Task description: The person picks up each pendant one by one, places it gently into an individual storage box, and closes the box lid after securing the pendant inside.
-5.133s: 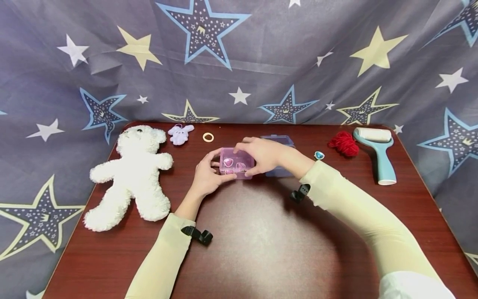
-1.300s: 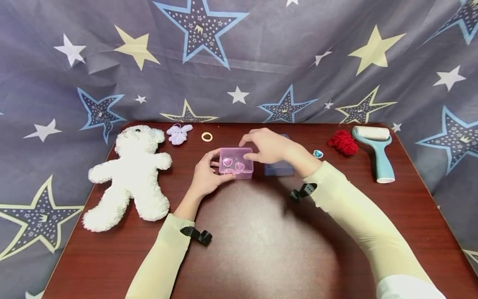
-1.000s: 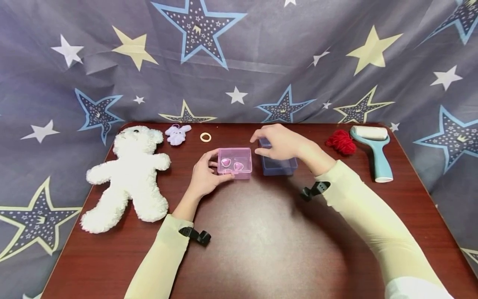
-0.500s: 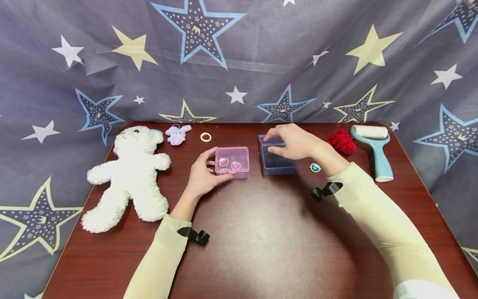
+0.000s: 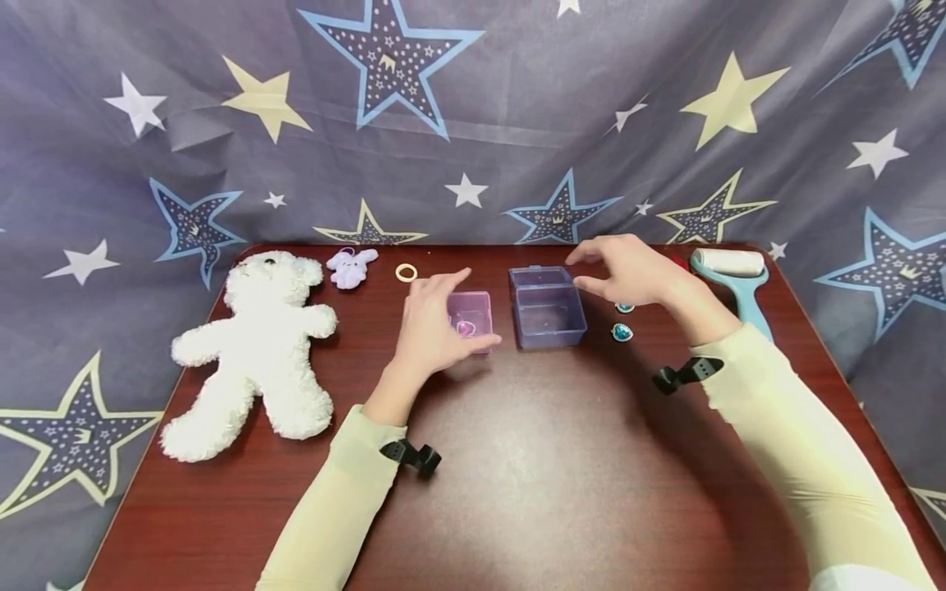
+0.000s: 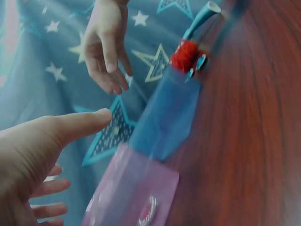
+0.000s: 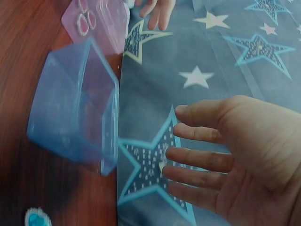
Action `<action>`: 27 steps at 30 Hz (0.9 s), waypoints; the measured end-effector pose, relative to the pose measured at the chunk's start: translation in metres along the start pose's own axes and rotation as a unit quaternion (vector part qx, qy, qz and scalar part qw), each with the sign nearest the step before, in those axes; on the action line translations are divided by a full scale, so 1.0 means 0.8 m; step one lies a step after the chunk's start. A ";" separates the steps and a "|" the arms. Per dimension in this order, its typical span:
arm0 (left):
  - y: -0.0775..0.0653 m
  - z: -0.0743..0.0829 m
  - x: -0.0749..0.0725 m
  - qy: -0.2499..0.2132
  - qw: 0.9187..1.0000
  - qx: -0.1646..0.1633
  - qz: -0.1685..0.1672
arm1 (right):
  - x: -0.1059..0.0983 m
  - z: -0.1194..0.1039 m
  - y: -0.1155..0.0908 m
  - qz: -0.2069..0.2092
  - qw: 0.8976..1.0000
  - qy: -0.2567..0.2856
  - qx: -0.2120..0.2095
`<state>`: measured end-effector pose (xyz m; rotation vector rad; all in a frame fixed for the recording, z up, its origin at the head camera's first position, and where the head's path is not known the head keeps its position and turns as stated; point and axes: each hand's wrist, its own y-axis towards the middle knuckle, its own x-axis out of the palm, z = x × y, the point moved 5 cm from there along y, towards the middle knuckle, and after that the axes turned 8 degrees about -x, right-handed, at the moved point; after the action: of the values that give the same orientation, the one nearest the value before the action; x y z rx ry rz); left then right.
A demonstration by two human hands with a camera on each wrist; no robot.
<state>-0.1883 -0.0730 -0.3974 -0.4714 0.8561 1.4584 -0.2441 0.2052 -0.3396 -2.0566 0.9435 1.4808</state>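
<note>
My left hand [image 5: 432, 324] hovers over the pink clear box [image 5: 479, 312], fingers and thumb spread, holding nothing. Pink heart-shaped gems [image 7: 83, 23] with pale rims lie inside that box, whose lid looks down; in the head view my hand covers part of it. Just right stands a blue clear box [image 5: 550, 316], lid tipped back, with no gems visible inside. Beyond its right side my right hand [image 5: 628, 267] is raised, fingers relaxed and apart, gripping nothing. Two blue gems [image 5: 622, 332] with pale rims lie on the table below this hand.
A white plush bear [image 5: 269, 353] lies at the left. Behind are a small lilac plush [image 5: 351, 268] and a cream ring [image 5: 406, 272]. At the right back are red yarn [image 6: 184, 55], mostly hidden by my hand in the head view, and a lint roller [image 5: 732, 264].
Both hands were at the pink box earlier. My right hand has left it and moved right, past the blue box. My left hand has let go of the pink box and risen over it.
</note>
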 end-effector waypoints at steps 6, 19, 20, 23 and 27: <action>0.022 0.039 0.026 0.057 0.996 0.025 -0.060 | -0.007 0.027 -0.024 -0.002 0.999 -0.004 0.032; 0.050 0.071 0.077 0.193 0.970 0.034 -0.141 | 0.020 0.076 -0.061 -0.008 0.998 -0.007 0.065; 0.051 0.072 0.079 0.204 0.968 0.033 -0.144 | 0.023 0.079 -0.063 -0.007 0.998 -0.008 0.063; 0.052 0.074 0.084 0.217 0.963 0.020 -0.156 | 0.033 0.086 -0.067 -0.005 0.998 -0.011 0.055; 0.053 0.076 0.089 0.203 0.964 0.006 -0.171 | 0.044 0.096 -0.073 0.003 0.999 -0.017 0.039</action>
<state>-0.2234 0.0237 -0.4024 -0.8832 1.0445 1.0520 -0.2433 0.2877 -0.4006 -1.9683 0.9793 1.4543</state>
